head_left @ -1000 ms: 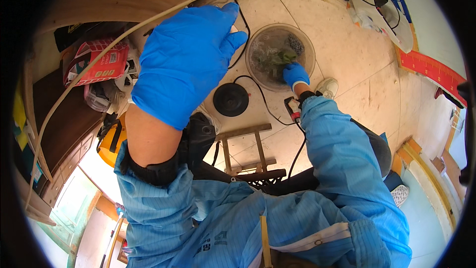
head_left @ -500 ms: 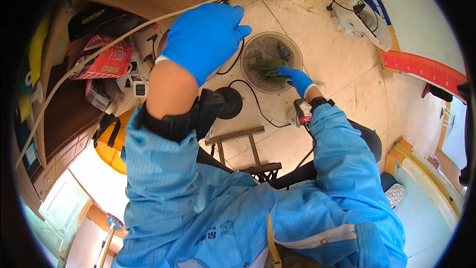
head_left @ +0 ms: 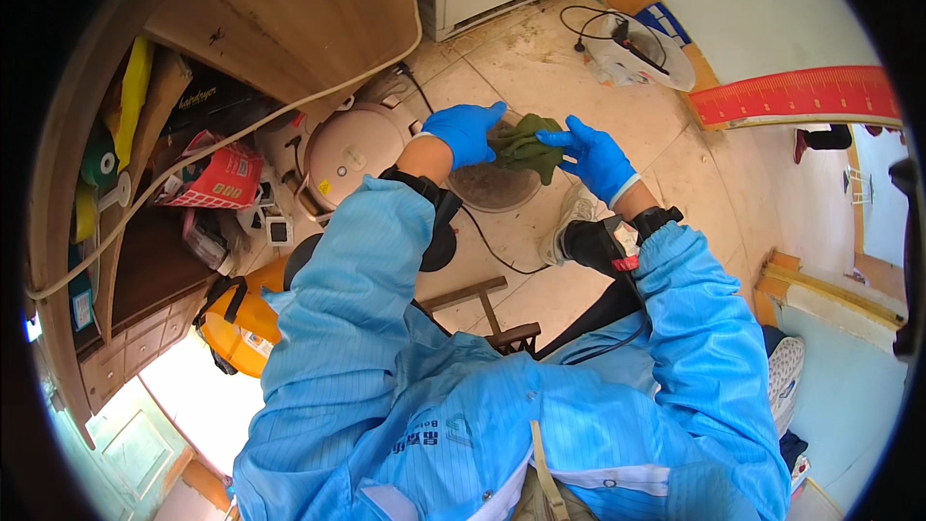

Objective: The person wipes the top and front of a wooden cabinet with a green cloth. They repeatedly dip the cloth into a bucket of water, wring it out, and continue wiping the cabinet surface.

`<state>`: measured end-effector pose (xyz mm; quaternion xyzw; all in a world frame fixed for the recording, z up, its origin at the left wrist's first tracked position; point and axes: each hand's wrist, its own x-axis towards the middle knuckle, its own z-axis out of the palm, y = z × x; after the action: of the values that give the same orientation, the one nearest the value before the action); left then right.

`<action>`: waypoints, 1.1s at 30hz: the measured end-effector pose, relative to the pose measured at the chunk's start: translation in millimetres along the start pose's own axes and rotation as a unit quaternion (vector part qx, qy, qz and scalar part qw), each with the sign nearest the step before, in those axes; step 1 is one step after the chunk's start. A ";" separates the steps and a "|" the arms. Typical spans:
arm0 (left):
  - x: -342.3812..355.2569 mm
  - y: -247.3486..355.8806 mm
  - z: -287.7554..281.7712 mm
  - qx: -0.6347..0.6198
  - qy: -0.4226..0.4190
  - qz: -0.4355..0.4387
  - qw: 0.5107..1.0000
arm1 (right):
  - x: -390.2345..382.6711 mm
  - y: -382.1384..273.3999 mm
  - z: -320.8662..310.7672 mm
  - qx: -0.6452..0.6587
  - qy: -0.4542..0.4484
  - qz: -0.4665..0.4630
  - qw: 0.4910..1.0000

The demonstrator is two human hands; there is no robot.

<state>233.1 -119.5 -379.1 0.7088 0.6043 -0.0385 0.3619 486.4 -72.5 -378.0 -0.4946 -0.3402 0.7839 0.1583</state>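
Observation:
A crumpled dark green cloth [head_left: 528, 149] is stretched between my two blue-gloved hands, above a round basin [head_left: 502, 201] on the floor. My left hand [head_left: 463, 135] grips its left edge; the fingertips are partly hidden behind the cloth. At the right edge, my right hand [head_left: 596, 162] pinches the cloth between thumb and fingers. Cloth and hands cover much of the basin, so its contents are mostly out of sight.
Left of the basin stands a round pinkish electric cooker [head_left: 352, 156]. A wooden stool frame [head_left: 473, 297] is between my legs. A red bag [head_left: 224, 174] lies by the shelf, and a white bag with a black cable [head_left: 622, 60] rests by the wall.
My right hand has lifted the green cloth out of the basin. My left hand has come down and taken its other edge. The view has shifted, uncovering the cooker.

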 end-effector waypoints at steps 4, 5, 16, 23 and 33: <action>19.7 12.3 20.5 -0.132 0.056 0.062 0.988 | -18.7 -12.7 6.3 0.067 -0.034 -0.018 0.997; 23.5 14.0 23.9 -0.169 0.072 0.084 0.979 | -18.3 -12.8 6.9 0.099 -0.050 -0.021 0.994; 38.2 25.2 31.7 -0.310 0.096 0.039 0.945 | 15.4 9.7 -7.0 0.342 -0.116 -0.096 0.928; 42.9 32.2 36.7 -0.400 0.125 -0.033 0.907 | 16.4 11.5 -6.7 0.248 -0.035 -0.127 0.960; 35.3 52.2 28.2 -0.489 0.200 0.013 0.849 | 10.3 16.1 6.0 0.175 0.055 -0.039 0.982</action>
<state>299.5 -106.4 -392.8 0.4401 0.5948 0.4099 0.5334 477.8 -80.2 -394.3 -0.4880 -0.2076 0.7962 0.2913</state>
